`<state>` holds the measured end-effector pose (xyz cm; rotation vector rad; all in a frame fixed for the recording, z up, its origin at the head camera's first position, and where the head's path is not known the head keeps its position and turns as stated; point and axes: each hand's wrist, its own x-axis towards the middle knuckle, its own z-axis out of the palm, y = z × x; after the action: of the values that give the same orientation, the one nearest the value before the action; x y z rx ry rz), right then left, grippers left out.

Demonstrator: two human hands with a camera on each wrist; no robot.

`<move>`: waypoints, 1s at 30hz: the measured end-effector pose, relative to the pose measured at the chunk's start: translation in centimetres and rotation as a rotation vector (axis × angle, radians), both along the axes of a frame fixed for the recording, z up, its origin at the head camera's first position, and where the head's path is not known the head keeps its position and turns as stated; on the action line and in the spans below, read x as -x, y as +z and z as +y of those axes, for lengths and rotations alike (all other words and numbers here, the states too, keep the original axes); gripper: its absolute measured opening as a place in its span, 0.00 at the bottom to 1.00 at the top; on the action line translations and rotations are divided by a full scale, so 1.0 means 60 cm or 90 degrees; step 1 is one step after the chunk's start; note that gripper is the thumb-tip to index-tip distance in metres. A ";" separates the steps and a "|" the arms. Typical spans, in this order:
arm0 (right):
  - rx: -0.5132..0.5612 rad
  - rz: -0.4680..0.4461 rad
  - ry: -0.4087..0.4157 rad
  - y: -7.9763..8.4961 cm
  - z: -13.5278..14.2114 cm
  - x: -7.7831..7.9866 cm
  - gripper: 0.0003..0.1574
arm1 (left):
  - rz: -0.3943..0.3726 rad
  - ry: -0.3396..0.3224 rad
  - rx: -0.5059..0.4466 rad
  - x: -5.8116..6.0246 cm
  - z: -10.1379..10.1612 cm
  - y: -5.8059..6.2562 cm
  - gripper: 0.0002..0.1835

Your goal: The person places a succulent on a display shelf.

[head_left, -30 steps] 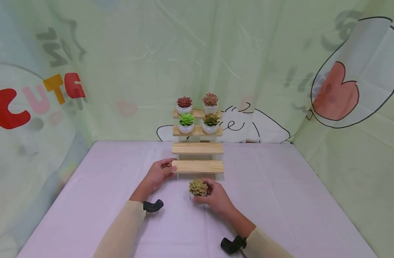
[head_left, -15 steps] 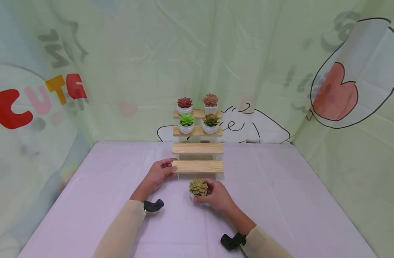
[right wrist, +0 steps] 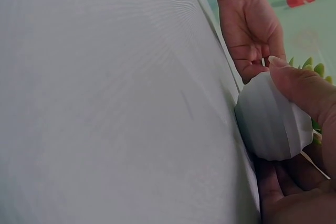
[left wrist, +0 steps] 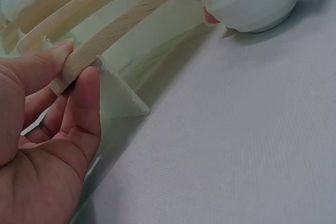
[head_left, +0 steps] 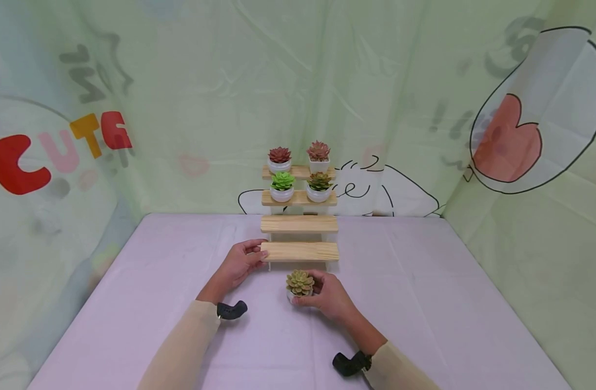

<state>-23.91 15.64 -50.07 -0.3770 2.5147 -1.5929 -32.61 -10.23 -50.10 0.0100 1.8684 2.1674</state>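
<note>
My left hand [head_left: 240, 264] pinches the left end of the lowest wooden step of a tiered plant stand [head_left: 300, 252], thumb on top and fingers below in the left wrist view. In front of the stand, my right hand [head_left: 329, 295] grips a small potted succulent [head_left: 299, 284] with yellow-green leaves. Its ribbed white pot [right wrist: 274, 119] sits between thumb and fingers in the right wrist view, low at the tablecloth. The two lower steps carry nothing. On the second step from the top stand a bright green succulent [head_left: 282, 184] and an olive-brown one [head_left: 319, 186].
Along the top step are a dark red succulent [head_left: 279, 158] and a pink one [head_left: 319, 155] in a squarer pot. A pale cloth covers the table [head_left: 405, 303]. Printed curtains [head_left: 205, 108] hang behind and at both sides.
</note>
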 end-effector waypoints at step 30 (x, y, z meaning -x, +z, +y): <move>-0.031 0.018 -0.020 0.003 -0.001 -0.005 0.40 | 0.013 -0.014 0.003 0.001 -0.001 0.000 0.28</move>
<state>-23.60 15.58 -49.87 -0.3587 2.5879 -1.5451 -32.67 -10.30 -50.09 0.0524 1.8766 2.1555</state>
